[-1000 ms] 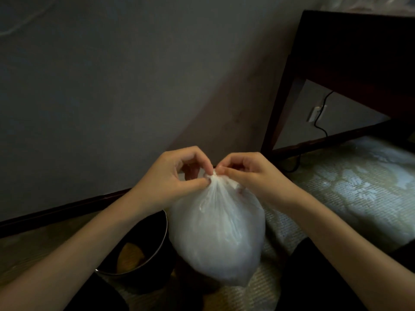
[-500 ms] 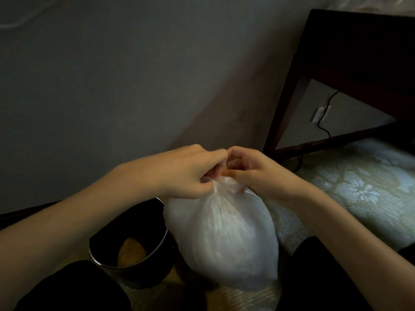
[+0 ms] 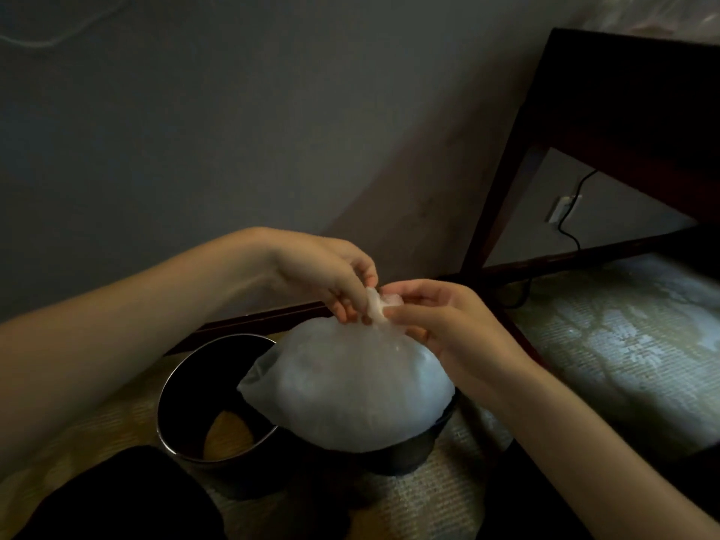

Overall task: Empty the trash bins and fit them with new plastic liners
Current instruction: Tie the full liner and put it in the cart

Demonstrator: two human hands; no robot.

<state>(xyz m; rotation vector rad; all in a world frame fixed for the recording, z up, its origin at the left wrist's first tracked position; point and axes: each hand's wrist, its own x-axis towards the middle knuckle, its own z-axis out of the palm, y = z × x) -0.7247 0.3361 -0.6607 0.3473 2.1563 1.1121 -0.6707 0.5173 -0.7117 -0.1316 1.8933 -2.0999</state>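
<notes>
A full white translucent trash bag (image 3: 346, 387) bulges in front of me, its neck bunched at the top. My left hand (image 3: 323, 276) pinches the gathered neck from above with curled fingers. My right hand (image 3: 432, 317) pinches the same neck from the right side. A dark round trash bin (image 3: 183, 407) with a shiny rim stands on the floor at the left, with no liner and a yellowish patch at its bottom. The bag rests over a second dark bin (image 3: 405, 454), mostly hidden beneath it.
A grey wall with a dark baseboard (image 3: 249, 321) runs behind the bins. A dark wooden table (image 3: 607, 122) stands at the right, with a wall socket (image 3: 561, 206) and black cable under it. Patterned matting (image 3: 623, 344) covers the floor. My dark-clothed knees sit low in view.
The bag has dropped lower and now sits on the second bin. My left hand has moved over the neck and both hands have twisted the gathered top.
</notes>
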